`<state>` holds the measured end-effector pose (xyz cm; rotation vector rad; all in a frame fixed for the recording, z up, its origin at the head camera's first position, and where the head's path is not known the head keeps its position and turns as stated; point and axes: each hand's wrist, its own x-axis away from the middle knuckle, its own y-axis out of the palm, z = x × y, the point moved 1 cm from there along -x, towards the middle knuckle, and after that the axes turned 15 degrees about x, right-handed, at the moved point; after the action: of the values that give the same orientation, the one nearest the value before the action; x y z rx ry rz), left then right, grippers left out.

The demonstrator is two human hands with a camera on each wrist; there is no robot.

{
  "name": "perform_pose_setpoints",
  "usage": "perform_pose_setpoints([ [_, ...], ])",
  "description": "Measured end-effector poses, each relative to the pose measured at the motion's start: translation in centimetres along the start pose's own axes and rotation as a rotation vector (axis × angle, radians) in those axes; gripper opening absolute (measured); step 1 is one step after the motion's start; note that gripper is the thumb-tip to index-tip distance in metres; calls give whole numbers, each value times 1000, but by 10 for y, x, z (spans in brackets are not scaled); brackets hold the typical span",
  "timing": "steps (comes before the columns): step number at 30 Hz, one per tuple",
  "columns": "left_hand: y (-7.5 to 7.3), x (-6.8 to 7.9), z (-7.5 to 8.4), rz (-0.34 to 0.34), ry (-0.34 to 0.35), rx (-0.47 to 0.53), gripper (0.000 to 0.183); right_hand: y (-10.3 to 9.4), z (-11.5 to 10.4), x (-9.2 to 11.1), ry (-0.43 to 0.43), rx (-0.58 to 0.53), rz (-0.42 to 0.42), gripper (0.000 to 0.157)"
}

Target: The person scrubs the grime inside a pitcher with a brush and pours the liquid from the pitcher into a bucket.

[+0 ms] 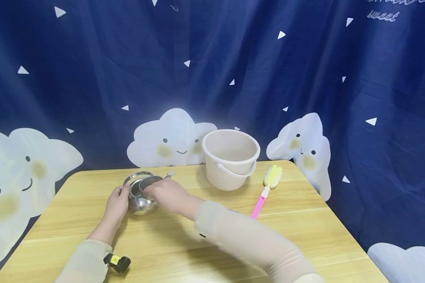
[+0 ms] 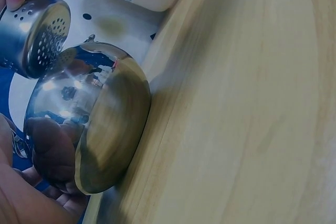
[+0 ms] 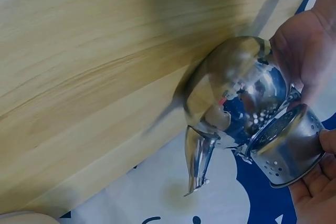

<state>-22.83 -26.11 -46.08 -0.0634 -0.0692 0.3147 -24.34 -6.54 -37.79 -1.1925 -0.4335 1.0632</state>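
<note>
A shiny round steel teapot (image 1: 141, 205) stands on the wooden table, its spout (image 3: 199, 156) pointing away from the left hand. My left hand (image 1: 116, 206) holds the pot at its left side, with fingers curled against it in the left wrist view. A perforated steel strainer basket (image 2: 37, 32) is gripped by my right hand (image 1: 171, 194) at its rim. In the right wrist view the basket (image 3: 289, 148) is tilted at the pot's mouth, its holed base towards the opening. Whether it touches the pot's rim, I cannot tell.
A cream bucket (image 1: 230, 175) with a white handle stands at the table's back edge. Right of it lies a brush (image 1: 260, 204) with a pink handle and yellow-white sponge head, partly behind the right forearm. A dark blue curtain (image 1: 212, 78) with clouds hangs behind the table (image 1: 304, 236).
</note>
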Motion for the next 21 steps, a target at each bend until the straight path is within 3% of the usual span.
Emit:
perform_pose_setpoints([
  [12,-1,-1,-1,10,11,-6,67,-3,2,11,-66,-12,84,17],
  [21,0,2,3,-15,-1,-8,70,-4,10,24,-69,-31,40,20],
])
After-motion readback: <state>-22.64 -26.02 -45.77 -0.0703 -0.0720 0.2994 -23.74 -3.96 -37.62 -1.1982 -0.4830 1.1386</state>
